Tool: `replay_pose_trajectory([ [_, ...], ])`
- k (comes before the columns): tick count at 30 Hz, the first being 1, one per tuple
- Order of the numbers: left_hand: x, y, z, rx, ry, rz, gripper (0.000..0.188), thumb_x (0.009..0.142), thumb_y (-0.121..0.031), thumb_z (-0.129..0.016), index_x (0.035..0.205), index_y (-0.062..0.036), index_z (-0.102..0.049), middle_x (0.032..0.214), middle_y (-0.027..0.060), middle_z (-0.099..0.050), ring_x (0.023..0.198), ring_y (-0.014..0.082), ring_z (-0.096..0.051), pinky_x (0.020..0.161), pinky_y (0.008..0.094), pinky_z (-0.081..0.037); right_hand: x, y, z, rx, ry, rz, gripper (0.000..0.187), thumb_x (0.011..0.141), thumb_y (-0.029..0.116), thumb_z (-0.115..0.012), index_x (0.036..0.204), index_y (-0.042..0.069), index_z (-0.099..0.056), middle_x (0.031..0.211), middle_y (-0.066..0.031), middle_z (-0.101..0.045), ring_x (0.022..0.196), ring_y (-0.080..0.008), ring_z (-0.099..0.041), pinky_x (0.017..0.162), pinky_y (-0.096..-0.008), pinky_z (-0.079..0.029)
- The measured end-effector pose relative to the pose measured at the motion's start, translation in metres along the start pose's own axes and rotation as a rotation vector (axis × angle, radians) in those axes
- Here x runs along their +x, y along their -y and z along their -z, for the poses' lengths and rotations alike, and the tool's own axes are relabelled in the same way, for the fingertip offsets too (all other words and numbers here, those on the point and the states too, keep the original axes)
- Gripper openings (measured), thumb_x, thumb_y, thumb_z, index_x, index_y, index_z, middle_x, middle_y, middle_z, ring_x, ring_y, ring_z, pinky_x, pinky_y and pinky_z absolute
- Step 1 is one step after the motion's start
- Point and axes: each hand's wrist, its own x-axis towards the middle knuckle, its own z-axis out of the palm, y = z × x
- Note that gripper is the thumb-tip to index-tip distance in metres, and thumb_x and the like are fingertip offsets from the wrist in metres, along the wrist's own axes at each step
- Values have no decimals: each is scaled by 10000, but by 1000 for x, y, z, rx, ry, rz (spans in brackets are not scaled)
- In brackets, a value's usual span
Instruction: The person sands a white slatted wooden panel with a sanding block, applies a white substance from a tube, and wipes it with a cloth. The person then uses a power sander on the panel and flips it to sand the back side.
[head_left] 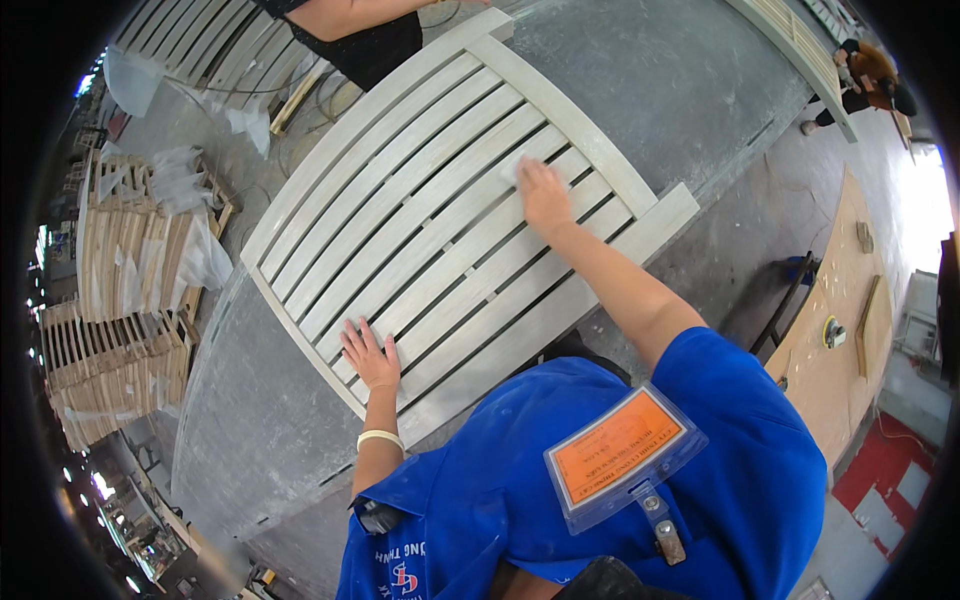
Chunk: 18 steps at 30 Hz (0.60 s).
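Note:
A whitish-grey slatted wooden panel [440, 235] with curved rails lies flat on a grey worktable [270, 400]. My left hand [371, 357] rests on the slats near the panel's left end, fingers spread and holding nothing. Farther right, my right hand [545, 203] presses down on the slats with its fingers together. Under those fingertips shows a small pale patch, perhaps a pad or folded sheet; blur hides what it is.
Across the table stands another person [370, 40], cut off by the upper edge. Stacked slatted wooden panels [130, 250] with plastic film stand at left. A light-brown board [835, 310] is at right. Another slatted panel [800, 55] lies at the table's far right.

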Motion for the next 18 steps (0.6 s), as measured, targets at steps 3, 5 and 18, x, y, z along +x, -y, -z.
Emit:
replay_pose_trajectory([
  [3, 1, -1, 1, 5, 33, 26, 697, 921, -414, -505, 1514, -166, -236, 1587, 156, -122, 1437, 431, -114, 1122, 602, -146, -3, -8, 1, 36, -24, 212, 399, 934, 165, -443, 1308, 47, -520, 1411, -79, -465, 1308, -251, -417, 1103, -465, -307],
  [5, 2, -5, 1, 29, 63, 63, 705, 927, -433, -493, 1517, -157, -222, 1590, 155, -112, 1440, 429, -101, 1125, 599, -141, -4, -10, 1, 50, -133, 63, 400, 928, 156, -453, 1306, 42, -518, 1418, -80, -454, 1307, -250, -419, 1108, -463, -301],
  [18, 12, -58, -11, 15, 11, 329, 702, 923, -495, -496, 1510, -190, -259, 1566, 213, -140, 1414, 470, -142, 1116, 603, -169, 7, -19, 0, 9, 72, 144, 462, 910, 139, -461, 1368, 76, -459, 1432, -66, -433, 1310, -259, -406, 1107, -497, -298],
])
